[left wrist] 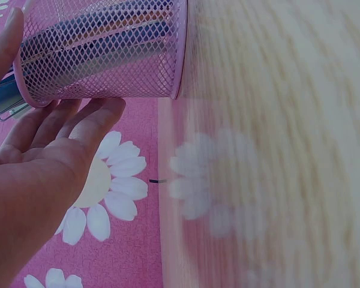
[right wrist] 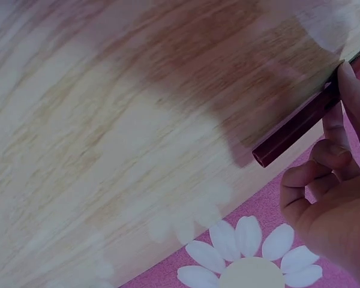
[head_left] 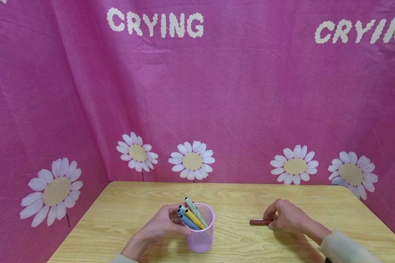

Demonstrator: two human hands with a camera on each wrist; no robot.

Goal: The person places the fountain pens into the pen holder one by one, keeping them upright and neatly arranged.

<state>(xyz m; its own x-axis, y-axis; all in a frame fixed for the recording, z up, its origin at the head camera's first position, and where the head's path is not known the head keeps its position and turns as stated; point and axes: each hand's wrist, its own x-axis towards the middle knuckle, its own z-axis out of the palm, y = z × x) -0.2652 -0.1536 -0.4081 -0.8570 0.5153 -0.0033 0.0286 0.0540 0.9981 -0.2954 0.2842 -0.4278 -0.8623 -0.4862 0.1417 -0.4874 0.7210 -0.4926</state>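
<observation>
A pink-purple mesh pen holder (head_left: 200, 239) stands upright on the table, with several markers in it, among them a yellow marker (head_left: 195, 219) and blue and pale green ones leaning left. My left hand (head_left: 162, 223) holds the holder near its rim, thumb on the near side and fingers along the far side; the fingers (left wrist: 87, 123) touch the mesh in the left wrist view. To the right, my right hand (head_left: 288, 215) pinches a dark red marker (head_left: 260, 221) between thumb and fingers. That marker (right wrist: 297, 126) is low over the tabletop; whether it touches is unclear.
The wooden table (head_left: 230, 193) reaches back to a pink cloth (head_left: 243, 109) printed with white daisies and lettering. More of this cloth hangs along the left and right sides.
</observation>
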